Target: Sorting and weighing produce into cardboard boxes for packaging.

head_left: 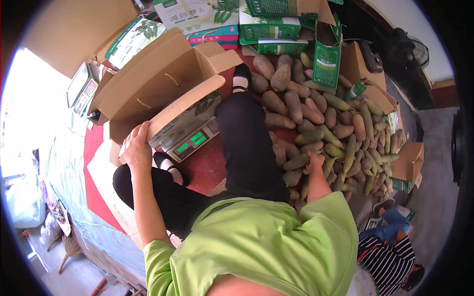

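Observation:
My left hand (136, 146) grips the edge of a flap of a large open cardboard box (163, 84), fingers curled over the flap. The box stands on a weighing scale (195, 140) with a green lit display. My right hand (315, 159) reaches down into a big pile of brown and greenish tubers (316, 111). It touches the tubers at the pile's near edge, with its fingertips hidden among them. My legs in black trousers (247, 143) stretch out between the box and the pile.
Green and white printed cartons (269, 27) are stacked at the back. Small open boxes (410, 165) lie right of the pile. A person in a striped shirt (390, 259) sits at lower right. A fan (407, 49) stands far right. A red mat (96, 148) covers the floor.

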Tool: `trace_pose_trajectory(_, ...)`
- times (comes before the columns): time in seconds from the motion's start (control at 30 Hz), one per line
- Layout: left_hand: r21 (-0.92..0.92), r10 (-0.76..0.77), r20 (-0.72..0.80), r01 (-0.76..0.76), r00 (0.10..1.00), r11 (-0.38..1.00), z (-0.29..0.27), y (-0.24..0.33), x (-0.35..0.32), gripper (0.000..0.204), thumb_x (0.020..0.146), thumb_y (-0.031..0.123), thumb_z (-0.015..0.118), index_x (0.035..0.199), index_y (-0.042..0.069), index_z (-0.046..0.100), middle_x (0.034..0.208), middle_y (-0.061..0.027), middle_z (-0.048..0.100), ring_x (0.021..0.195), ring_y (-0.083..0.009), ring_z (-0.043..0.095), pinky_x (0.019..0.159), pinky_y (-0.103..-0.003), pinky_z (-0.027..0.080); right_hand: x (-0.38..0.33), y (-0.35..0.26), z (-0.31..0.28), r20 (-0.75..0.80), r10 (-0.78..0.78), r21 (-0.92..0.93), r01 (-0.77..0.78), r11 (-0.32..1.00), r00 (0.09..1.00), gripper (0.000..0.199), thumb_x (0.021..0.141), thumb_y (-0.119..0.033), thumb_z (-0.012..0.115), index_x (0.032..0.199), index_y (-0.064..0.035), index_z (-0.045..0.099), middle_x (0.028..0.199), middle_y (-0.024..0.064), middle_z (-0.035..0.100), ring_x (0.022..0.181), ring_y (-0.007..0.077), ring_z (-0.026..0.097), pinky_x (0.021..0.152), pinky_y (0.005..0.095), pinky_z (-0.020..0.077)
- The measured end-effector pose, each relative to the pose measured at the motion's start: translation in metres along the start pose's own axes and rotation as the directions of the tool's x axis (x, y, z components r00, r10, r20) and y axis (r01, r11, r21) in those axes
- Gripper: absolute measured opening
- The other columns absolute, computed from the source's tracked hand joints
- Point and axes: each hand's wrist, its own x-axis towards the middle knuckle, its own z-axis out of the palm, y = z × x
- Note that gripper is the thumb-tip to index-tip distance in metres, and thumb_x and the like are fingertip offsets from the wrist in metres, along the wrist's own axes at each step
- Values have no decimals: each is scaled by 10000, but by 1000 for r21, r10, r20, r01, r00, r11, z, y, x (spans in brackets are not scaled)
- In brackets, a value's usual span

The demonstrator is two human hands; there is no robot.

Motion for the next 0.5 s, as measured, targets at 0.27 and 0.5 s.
trace_pose_trajectory(0.27,-53,20,-20,-21,1000,998,1,-3,-1,357,794,12,513,1099,160,627,1062,-36,651,1012,-248,616,891,-372,462,-68,-39,18,279,-683,-260,738,623,675,584,664,-46,779,1154,-47,461,1077,89,589,1022,248,562,889,357,444)
trace_pose_trajectory(0.5,-64,66,-51,-69,996,996,5,-6,0,334,792,34,515,1085,153,622,1026,-38,652,990,-241,621,885,-380,460,-166,-170,30,250,-947,389,875,290,203,505,724,41,696,1162,-24,452,1086,87,552,1020,196,545,888,328,444)
